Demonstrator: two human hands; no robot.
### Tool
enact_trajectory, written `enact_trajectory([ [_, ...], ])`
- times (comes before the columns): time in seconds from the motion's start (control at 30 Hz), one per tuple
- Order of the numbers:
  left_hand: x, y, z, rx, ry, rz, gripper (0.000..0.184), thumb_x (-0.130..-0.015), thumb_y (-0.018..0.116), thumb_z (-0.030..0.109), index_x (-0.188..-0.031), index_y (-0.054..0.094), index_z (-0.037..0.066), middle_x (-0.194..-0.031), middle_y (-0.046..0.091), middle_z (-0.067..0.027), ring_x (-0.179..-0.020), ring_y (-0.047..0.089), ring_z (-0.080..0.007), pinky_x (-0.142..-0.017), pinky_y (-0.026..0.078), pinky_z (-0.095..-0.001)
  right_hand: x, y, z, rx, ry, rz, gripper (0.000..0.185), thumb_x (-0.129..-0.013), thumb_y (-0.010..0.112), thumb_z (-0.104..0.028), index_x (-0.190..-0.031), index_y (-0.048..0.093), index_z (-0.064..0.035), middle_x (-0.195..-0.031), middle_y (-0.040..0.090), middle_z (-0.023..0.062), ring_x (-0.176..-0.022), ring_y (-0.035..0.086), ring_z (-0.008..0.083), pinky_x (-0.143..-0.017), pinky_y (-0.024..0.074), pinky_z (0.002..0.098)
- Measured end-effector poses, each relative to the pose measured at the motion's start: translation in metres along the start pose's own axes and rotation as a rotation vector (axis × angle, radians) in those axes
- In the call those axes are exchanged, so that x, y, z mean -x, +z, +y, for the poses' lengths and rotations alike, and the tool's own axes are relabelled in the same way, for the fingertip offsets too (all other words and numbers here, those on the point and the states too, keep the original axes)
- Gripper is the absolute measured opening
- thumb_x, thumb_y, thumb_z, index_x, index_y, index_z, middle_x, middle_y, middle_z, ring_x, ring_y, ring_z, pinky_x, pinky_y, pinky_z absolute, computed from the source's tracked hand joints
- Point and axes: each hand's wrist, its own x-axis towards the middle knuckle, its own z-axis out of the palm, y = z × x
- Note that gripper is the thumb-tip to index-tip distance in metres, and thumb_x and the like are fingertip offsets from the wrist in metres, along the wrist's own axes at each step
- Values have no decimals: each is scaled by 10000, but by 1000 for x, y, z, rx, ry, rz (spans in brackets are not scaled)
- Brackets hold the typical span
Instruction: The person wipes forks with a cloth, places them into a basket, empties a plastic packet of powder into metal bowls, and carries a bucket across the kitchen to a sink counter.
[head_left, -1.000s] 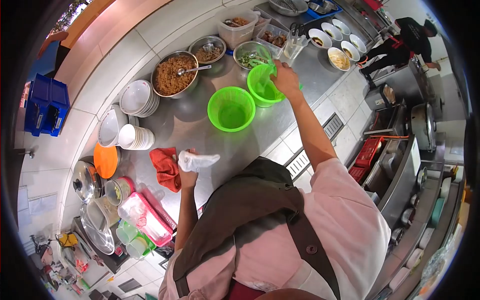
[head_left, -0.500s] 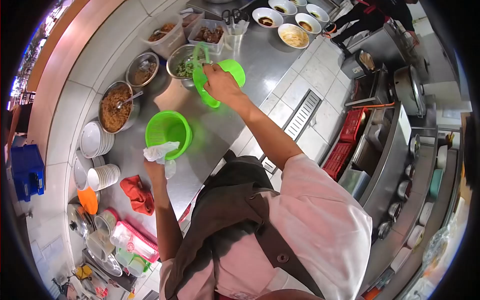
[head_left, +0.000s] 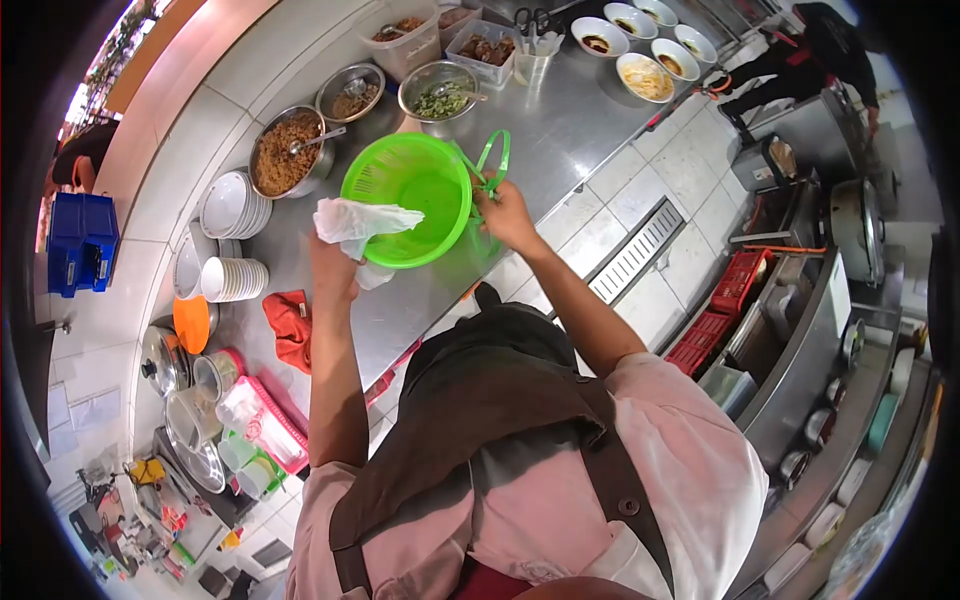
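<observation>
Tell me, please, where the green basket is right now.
In the upper middle of the head view, the green basket is between the left hand and right hand, nearer the person than the bowl of greens.

No text can be read: the markings on the blue bins (head_left: 82,245) and the pink-edged container (head_left: 265,418) are too small to decipher.
</observation>
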Motion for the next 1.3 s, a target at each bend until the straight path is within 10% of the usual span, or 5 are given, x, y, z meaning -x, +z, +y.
enact_trajectory([
  [0.33, -61, -24, -102, -555, 308, -61, 491, -778, 737, 276, -1118, 570, -37, -1033, 656, -176, -927, 623, -293, -820, 487, -382, 78, -58, -17, 35, -272, 531, 225, -1001, 498, -263, -918, 553, -61, -685, 512, 20, -595, 492, 108, -514, 393, 297],
  [0.53, -32, 5, -64, -367, -148, -117, 413, -824, 681, 312, -1092, 601, 8, -919, 637, -86, -842, 617, -239, -680, 497, -358, 201, -102, 82, 703, -126, 320, 514, -812, 567, -12, -1296, 395, -4, -1029, 613, 267, -976, 578, 462, -823, 468, 492],
  [0.9, 55, 80, -56, -33, -228, -353, 230, -846, 681, 203, -1053, 609, 131, -827, 599, 31, -639, 517, -64, -500, 395, -237, 500, -260, 342, 525, 1283, 493, 825, -683, 666, -41, -1385, 264, 120, -1093, 615, 295, -1006, 621, 410, -845, 513, 459],
  [1.07, 79, 217, -131, -50, -349, -642, 94, -884, 627, 182, -962, 589, 145, -688, 541, 27, -517, 477, -60, -480, 453, -260, 410, -312, 401, 657, 885, 459, 992, -660, 693, -59, -1384, 77, 224, -1021, 624, 322, -949, 642, 418, -830, 517, 479],
  [1.3, 150, 399, -126, 89, -433, -740, 39, -899, 605, 150, -927, 591, 126, -634, 531, 24, -428, 415, -57, -443, 424, -246, 298, -439, 281, 476, 385, 489, 202, -738, 629, -137, -915, 661, -46, -902, 672, 220, -860, 649, 398, -775, 511, 463],
])
